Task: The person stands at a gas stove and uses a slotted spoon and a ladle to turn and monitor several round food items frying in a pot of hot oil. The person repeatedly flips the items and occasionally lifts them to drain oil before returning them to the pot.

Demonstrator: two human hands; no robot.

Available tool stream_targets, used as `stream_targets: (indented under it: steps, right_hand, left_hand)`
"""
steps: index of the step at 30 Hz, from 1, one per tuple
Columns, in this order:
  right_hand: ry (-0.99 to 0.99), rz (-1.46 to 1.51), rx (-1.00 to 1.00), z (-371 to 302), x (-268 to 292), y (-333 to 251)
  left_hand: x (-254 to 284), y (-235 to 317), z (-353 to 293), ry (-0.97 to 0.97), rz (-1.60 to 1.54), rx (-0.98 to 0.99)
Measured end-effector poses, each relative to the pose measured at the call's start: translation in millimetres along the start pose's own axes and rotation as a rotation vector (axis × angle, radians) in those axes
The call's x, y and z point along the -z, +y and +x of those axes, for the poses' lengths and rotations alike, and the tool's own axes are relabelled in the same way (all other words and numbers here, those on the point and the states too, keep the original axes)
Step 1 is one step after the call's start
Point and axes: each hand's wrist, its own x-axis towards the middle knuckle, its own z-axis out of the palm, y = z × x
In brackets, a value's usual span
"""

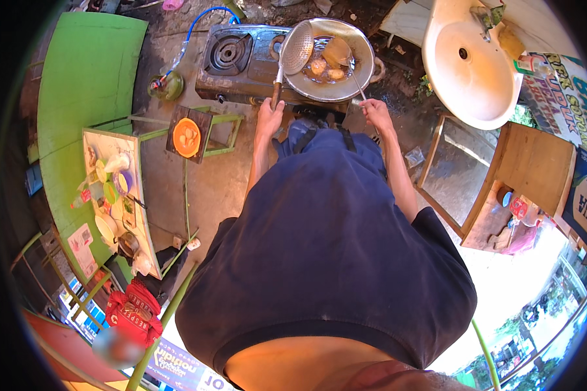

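Left hand (268,115) fingers closed on the skimmer (296,47) handle; its long axis runs toward 1 o'clock, mesh head over the wok (362,81) rim. Right hand (374,109) fingers grip a thin metal rod (357,80) pointing to 11 o'clock, tip at the frying pieces (326,67) in the wok. The right hand is nearer them.

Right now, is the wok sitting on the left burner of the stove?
No, the wok sits on the right side of the stove; the left burner is bare.

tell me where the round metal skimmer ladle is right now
In the head view, the round metal skimmer ladle sits upper centre, held by the left hand, its bowl over the left rim of the frying wok.
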Motion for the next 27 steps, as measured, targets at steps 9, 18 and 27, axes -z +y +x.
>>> stream_targets:
  steps: [9, 18, 27]
  right_hand:
    - [0.111, -0.036, -0.024, -8, 3, -9]
    - [0.110, 0.030, 0.021, -7, 2, 0]
    - [0.130, 0.073, -0.007, -19, 5, -2]
  left_hand:
    - [5, 22, -3, -0.099, -0.032, 0.093]
    - [-3, 5, -2, 0.022, 0.030, 0.012]
    - [4, 15, -11, -0.131, -0.172, 0.099]
